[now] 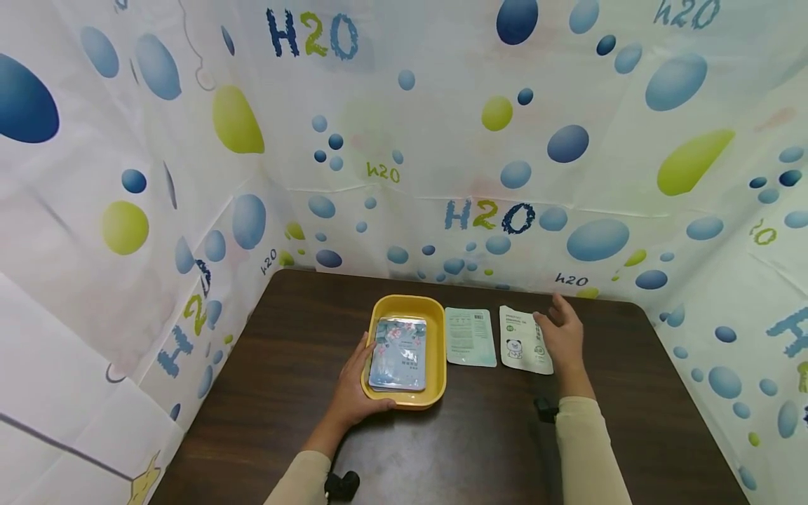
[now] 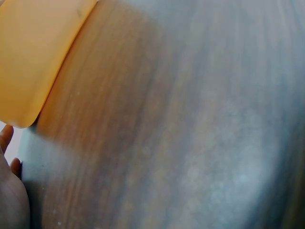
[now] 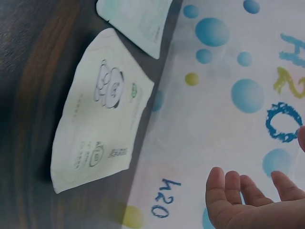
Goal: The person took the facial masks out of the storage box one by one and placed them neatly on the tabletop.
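Note:
A yellow plastic tray stands near the middle of the table, with a shiny blue floral packet lying in it. My left hand grips the tray's lower left corner, fingers along the left side and thumb along the near edge. In the left wrist view, the tray's outer wall fills the upper left. To its right lies a pale green sachet, then a white sachet printed with a cartoon bear. My right hand, fingers loosely spread and holding nothing, hovers by the white sachet's right edge.
The dark wood-grain table reaches back to a white sheet printed with blue and green bubbles. That sheet rises behind the table and along both sides. A black wrist strap piece hangs under the left forearm.

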Motion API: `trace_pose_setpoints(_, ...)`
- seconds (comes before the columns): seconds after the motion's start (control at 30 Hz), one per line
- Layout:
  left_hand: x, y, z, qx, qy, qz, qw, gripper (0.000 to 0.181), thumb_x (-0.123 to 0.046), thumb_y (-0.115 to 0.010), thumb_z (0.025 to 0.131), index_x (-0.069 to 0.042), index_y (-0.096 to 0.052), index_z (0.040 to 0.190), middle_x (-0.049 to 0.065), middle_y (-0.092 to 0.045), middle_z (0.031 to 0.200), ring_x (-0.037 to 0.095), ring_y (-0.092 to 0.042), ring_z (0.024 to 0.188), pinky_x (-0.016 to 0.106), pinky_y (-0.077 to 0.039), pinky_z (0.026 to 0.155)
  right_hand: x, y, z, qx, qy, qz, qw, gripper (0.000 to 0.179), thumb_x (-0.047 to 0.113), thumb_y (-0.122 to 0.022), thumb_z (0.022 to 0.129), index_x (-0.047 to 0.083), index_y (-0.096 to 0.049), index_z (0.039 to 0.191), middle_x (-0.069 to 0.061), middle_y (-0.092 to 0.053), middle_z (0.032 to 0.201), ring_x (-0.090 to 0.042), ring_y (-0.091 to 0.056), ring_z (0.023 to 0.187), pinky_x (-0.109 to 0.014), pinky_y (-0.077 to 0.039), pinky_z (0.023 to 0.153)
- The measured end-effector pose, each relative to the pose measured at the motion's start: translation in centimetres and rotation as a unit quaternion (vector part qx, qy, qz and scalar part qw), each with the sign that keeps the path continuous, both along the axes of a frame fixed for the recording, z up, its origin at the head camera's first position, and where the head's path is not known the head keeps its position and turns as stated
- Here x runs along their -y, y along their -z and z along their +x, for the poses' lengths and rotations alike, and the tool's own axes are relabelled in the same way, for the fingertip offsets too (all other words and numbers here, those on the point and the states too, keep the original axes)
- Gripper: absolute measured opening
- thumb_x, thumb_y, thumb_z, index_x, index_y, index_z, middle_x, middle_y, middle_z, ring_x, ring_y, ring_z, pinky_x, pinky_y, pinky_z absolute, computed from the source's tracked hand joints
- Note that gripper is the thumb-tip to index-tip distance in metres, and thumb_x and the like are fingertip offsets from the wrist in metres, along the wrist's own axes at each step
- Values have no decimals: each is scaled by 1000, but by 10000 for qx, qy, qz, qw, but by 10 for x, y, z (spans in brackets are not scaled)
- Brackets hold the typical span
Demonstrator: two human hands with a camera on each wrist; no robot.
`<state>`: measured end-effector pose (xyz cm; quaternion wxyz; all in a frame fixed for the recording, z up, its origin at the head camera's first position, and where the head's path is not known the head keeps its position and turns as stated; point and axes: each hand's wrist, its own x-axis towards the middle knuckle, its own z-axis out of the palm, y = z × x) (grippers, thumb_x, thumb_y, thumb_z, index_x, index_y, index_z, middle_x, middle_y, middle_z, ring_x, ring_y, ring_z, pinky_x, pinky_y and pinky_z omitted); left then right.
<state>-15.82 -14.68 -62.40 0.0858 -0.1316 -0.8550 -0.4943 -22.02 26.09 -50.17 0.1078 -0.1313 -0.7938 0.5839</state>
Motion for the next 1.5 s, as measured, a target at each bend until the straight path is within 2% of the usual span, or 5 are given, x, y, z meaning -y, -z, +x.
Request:
trace_pose_setpoints(0.4,0,0,0,87,-48,-36,9999,123,-51,-96,55,-13,-40,157,0,-20,172,39,-28,154,74,-25,114,22,-7,-2,-291,-397,-48,9988,67,15,-61,101,14,-32,161,-10,-31,168,-32,-31,154,-54,-29,123)
trace_pose_setpoints(0.73,-1,-1,0,35,-6,45,10000,123,-50,-97,55,-10,-40,156,3,-20,172,40,-28,154,73,-27,115,43,-23,-2,-455,-507,-547,9962,65,16,-62,101,18,-36,160,-5,-37,165,-27,-39,149,-50,-33,122)
trace_pose_setpoints(0.97,-1,-1,0,47,-10,75,10000,121,-42,-99,55,-11,-41,156,3,-20,172,40,-28,154,72,-27,115,59,-35,-1,-641,-761,-842,9915,63,11,-61,101,14,-36,159,-4,-38,165,-25,-40,149,-48,-36,121)
trace_pose_setpoints(1.3,-1,-2,1,39,-4,50,10000,121,-43,-98,55,-10,-40,156,4,-20,172,40,-27,154,73,-26,115,86,-43,-2,-847,-1142,-1386,9801,59,7,-59,102,15,-40,157,-5,-40,162,-26,-41,147,-36,-40,117)
trace_pose_setpoints(1.5,-1,-2,1,14,-26,-27,10000,121,-43,-98,56,-11,-40,157,3,-20,172,40,-28,154,73,-27,114,101,-45,-3,-869,-1286,-1463,9770,58,8,-59,102,18,-41,157,-2,-42,161,-21,-44,146,-42,-38,120)
